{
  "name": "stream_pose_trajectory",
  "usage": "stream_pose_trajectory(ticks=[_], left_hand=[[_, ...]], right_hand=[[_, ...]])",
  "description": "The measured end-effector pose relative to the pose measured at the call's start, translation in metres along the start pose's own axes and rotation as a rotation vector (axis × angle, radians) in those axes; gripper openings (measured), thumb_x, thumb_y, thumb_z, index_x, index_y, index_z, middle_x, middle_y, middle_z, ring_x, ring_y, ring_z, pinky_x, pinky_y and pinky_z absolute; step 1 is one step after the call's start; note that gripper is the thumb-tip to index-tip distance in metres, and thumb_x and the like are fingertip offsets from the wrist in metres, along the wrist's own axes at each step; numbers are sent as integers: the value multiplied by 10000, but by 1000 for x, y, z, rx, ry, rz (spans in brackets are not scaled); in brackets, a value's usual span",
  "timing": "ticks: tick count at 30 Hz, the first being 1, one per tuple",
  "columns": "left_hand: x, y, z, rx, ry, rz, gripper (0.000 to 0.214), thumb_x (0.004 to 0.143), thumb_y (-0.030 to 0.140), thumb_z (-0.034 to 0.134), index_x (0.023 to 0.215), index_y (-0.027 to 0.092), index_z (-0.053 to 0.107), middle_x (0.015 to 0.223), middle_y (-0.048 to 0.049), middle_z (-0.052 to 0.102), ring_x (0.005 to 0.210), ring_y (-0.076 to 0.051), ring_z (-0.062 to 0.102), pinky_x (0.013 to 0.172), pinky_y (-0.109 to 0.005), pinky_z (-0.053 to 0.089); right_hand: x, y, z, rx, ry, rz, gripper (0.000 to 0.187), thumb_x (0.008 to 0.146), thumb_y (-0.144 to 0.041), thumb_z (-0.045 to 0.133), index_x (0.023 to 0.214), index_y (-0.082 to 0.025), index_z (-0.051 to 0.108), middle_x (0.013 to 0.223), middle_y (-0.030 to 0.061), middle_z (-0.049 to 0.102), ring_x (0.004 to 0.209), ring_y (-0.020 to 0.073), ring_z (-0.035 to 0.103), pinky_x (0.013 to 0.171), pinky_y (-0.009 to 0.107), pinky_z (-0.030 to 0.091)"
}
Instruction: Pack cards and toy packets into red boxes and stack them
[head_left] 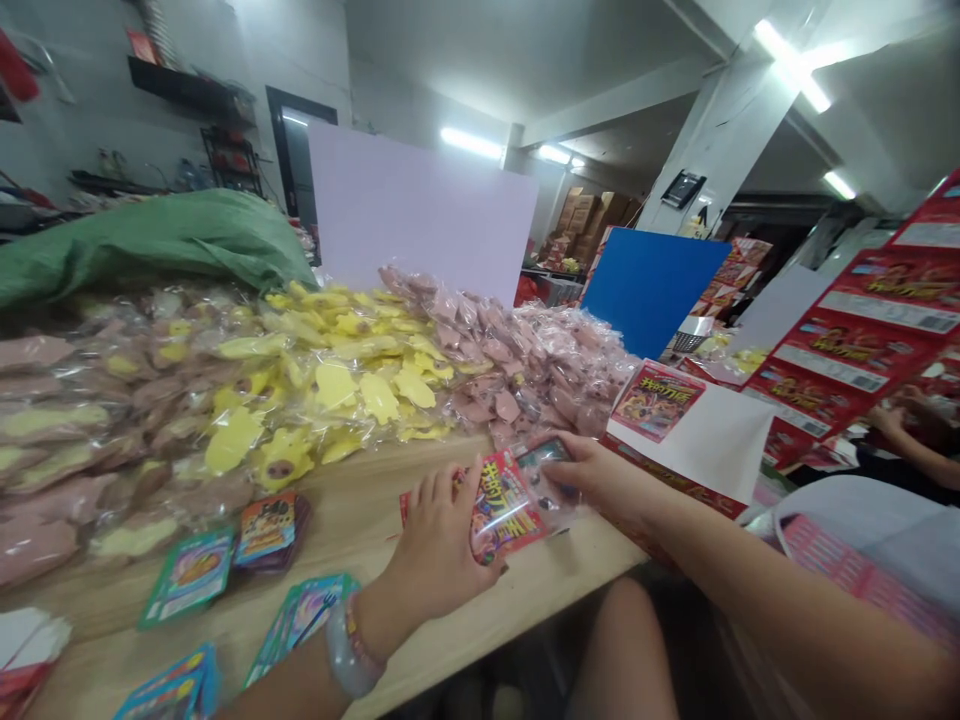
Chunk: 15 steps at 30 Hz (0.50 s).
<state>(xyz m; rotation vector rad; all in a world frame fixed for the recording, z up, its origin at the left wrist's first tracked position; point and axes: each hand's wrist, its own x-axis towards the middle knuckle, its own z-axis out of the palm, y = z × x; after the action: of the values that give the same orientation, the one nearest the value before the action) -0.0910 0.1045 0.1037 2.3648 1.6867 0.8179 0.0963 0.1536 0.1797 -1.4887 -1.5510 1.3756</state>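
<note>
My left hand [442, 545] is closed on a red printed packet [510, 505] just above the front edge of the wooden table [360, 530]. Its thumb lies along the packet's near side. My right hand [589, 475] is closed at the packet's far right end, gripping a clear plastic-wrapped piece [551, 485] with dark spots and a dark top. This piece touches or overlaps the packet; I cannot tell whether it is partly inside. Left of my hands lie stacks of picture cards, one orange-topped [266, 530], one green-edged [191, 570] and another [300, 610] beside my wrist.
Heaps of bagged yellow pieces [360, 375] and bagged pink pieces [517, 350] cover the table's back. A white-and-red box [705, 435] stands at the right, near stacked red boxes [847, 340]. A green sack [172, 235] lies behind. Another person's arm [915, 445] shows far right.
</note>
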Motion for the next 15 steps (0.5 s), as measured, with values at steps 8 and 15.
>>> stream_pose_trajectory(ticks=[8, 15], left_hand=[[-2, 24, 22, -61, 127, -172, 877, 579, 389, 641, 1346, 193, 263, 1189, -134, 426, 1076, -326, 406, 896, -489, 328], [-47, 20, 23, -792, -156, 18, 600, 802, 377, 454, 1356, 291, 240, 1174, -53, 560, 1007, -247, 557, 814, -364, 486]], right_hand=[[-10, 15, 14, -260, 129, -324, 169, 762, -296, 539, 823, -143, 576, 764, 14, 575, 683, 130, 523, 618, 226, 425], [-66, 24, 4, -360, -466, -300, 230, 786, -364, 549, 825, -154, 635, 741, 2, 592, 675, 132, 527, 624, 211, 430]])
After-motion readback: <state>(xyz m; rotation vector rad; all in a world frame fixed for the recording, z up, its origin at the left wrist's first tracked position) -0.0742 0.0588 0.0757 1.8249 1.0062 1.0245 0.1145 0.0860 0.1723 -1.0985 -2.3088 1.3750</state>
